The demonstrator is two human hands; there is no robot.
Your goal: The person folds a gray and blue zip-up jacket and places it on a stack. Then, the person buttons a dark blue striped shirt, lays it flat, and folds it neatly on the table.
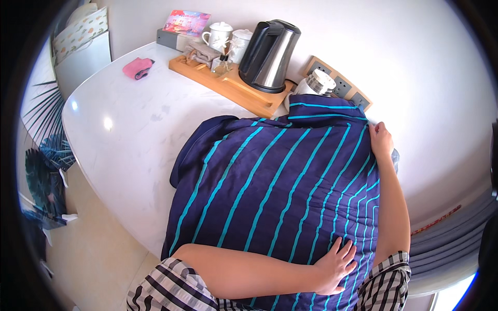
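A navy cloth garment with turquoise stripes (264,186) lies spread over the white table, its far part folded over near the wall. My left hand (337,268) rests flat on the cloth near the front, fingers spread, the forearm reaching across from the left. At the far right edge of the cloth, my right hand (381,139) is closed around its upper corner, thumb and fingers at the edge. The fingertips of that hand are partly hidden. A dark blue rounded piece of cloth (194,145) shows at the garment's upper left.
Behind the cloth stand a steel kettle (274,54) on a wooden tray (218,83), white lidded mugs (219,35), a white jar (317,83) and wall sockets (341,86). A folded pink cloth (137,68) lies on the white table (116,155). A grey curtain (447,248) hangs at right.
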